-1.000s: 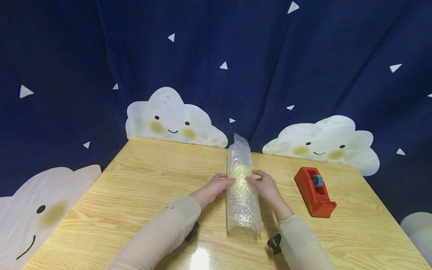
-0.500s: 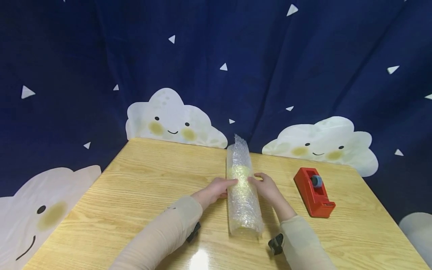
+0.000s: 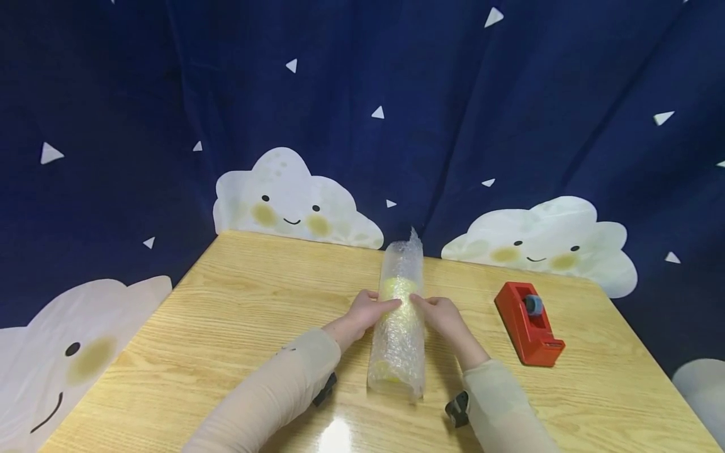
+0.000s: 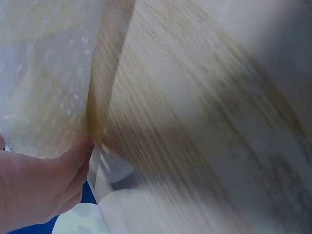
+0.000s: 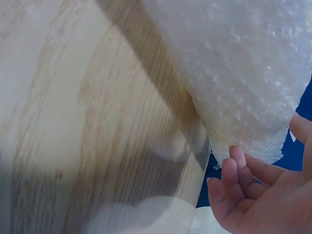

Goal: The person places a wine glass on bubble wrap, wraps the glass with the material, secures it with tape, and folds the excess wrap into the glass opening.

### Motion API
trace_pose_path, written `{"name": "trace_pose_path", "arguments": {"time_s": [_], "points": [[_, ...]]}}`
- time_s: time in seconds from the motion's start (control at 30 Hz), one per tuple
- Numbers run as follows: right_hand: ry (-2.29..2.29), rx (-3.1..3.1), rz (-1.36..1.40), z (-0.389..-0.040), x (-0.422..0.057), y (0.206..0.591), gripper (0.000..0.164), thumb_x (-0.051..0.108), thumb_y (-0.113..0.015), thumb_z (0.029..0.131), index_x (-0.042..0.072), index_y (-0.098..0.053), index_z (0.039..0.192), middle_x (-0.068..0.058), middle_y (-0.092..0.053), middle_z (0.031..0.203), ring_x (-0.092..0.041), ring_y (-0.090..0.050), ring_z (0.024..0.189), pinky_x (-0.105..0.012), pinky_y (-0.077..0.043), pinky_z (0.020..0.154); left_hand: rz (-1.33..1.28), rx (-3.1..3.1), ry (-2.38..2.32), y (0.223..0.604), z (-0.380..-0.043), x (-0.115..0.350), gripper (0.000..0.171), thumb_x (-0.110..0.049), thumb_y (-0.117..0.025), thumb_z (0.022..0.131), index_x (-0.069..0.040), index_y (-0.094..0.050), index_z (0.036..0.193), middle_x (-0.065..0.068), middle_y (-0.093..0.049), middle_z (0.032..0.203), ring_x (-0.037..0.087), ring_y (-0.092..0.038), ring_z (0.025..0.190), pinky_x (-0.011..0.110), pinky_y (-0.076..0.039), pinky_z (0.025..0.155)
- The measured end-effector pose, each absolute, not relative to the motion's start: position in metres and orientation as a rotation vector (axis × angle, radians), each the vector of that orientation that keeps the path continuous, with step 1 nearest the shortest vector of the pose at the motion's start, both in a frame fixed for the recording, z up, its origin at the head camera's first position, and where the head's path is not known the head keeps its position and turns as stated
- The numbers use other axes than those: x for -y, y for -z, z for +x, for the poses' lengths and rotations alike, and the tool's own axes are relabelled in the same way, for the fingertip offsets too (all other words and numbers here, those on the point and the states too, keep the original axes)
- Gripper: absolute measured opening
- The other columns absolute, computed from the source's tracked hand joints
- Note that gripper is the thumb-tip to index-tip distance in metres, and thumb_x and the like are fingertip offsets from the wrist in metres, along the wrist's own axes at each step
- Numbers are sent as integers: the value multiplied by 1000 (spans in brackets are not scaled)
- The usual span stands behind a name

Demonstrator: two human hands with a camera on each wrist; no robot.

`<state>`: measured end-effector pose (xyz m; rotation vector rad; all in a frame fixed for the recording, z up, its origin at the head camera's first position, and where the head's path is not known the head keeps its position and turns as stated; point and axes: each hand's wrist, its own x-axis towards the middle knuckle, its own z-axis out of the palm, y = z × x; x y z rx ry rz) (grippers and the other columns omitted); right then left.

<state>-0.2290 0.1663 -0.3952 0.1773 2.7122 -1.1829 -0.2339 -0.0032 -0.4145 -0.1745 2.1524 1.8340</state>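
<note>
Across the middle of the tabletop, stretching from its far edge toward the near one, I see a roll of bubble wrap on the head view, a loose corner of plastic sticking up at its far end. Through the clear layers I make out something yellow, though I cannot tell what it is. The left hand is clamped on the roll's left side, thumb laid over the top. The right hand grips the opposite side at about the same level, its tip near the left thumb but apart from it. Toward the right edge of the tabletop I have a red tape dispenser carrying a small blue roll of tape, well apart from both hands. Pale sleeves cover the forearms, and a black device sits at each wrist. Beyond the far edge hangs a dark blue curtain with white triangles and smiling clouds.

On the left wrist view I get the roll at the upper left, the left hand bent against it, and wood grain to the right.

On the right wrist view I see the right hand's thumb at one side of the wrap and its fingers curved at the other; I cannot tell whether every fingertip touches.
</note>
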Motion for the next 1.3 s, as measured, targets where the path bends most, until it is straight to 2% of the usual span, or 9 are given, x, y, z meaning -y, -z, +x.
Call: {"name": "trace_pose_path", "arguments": {"time_s": [0.17, 0.27, 0.37, 0.47, 0.7, 0.8, 1.0, 1.2, 1.3], "points": [[1193, -2693, 170, -230, -166, 397, 64, 42, -48, 94, -12, -45, 129, -32, -48, 130, -41, -51, 114, -50, -42, 97, -190, -2131, -1830, 414, -234, 4, 77, -35, -71, 81, 4, -32, 134, 23, -37, 137, 37, -43, 124, 49, -36, 103], [1207, -2704, 149, -230, -166, 397, 69, 40, -49, 94, -8, -29, 140, -33, -34, 142, -47, -39, 127, -54, -35, 105, -195, -2118, -1828, 414, -234, 4, 78, -34, -71, 81, 4, -31, 136, 23, -35, 139, 38, -41, 126, 49, -35, 104], [1224, -2704, 136, -230, -165, 397, 70, 38, -49, 95, -3, -24, 144, -31, -27, 146, -47, -32, 132, -55, -31, 107, -194, -2101, -1831, 413, -233, 4, 79, -33, -71, 81, 4, -29, 137, 24, -34, 140, 38, -40, 127, 49, -35, 105], [1228, -2699, 113, -231, -166, 397, 66, 37, -49, 95, -2, -26, 144, -30, -27, 146, -47, -33, 131, -55, -32, 106, -189, -2093, -1828, 413, -233, 4, 80, -32, -71, 81, 4, -27, 138, 24, -35, 139, 38, -41, 127, 48, -35, 105], [1232, -2663, 79, -232, -170, 399, 62, 36, -48, 96, -1, -31, 143, -31, -35, 143, -44, -46, 123, -51, -40, 101, -192, -2072, -1829, 413, -234, 5, 81, -30, -72, 80, 3, -27, 138, 24, -35, 139, 39, -40, 127, 48, -35, 106], [1238, -2656, 48, -233, -170, 400, 62, 35, -48, 96, -2, -31, 143, -31, -37, 141, -43, -49, 120, -50, -42, 99, -195, -2067, -1810, 412, -233, 5, 85, -36, -69, 82, 7, -25, 140, 26, -32, 143, 41, -37, 130, 50, -31, 108], [1235, -2653, 23, -234, -171, 402, 62, 35, -49, 96, -2, -31, 143, -31, -40, 139, -41, -52, 117, -49, -44, 96, -164, -2075, -1757, 410, -233, 6, 85, -52, -59, 84, 10, -35, 138, 25, -36, 144, 42, -33, 133, 55, -24, 111], [1241, -2645, 18, -234, -172, 401, 62, 36, -50, 96, 0, -32, 143, -30, -42, 138, -39, -55, 113, -46, -47, 93, -194, -2093, -1786, 415, -236, 4, 74, -45, -63, 84, 10, -45, 131, 23, -47, 136, 39, -41, 128, 52, -28, 110], [1275, -2629, 17, -234, -174, 401, 62, 35, -51, 95, 0, -33, 143, -31, -45, 135, -38, -58, 109, -43, -49, 90, -214, -2107, -1794, 415, -237, 2, 73, -41, -65, 83, 10, -45, 130, 23, -47, 135, 38, -42, 127, 51, -30, 109]]}}
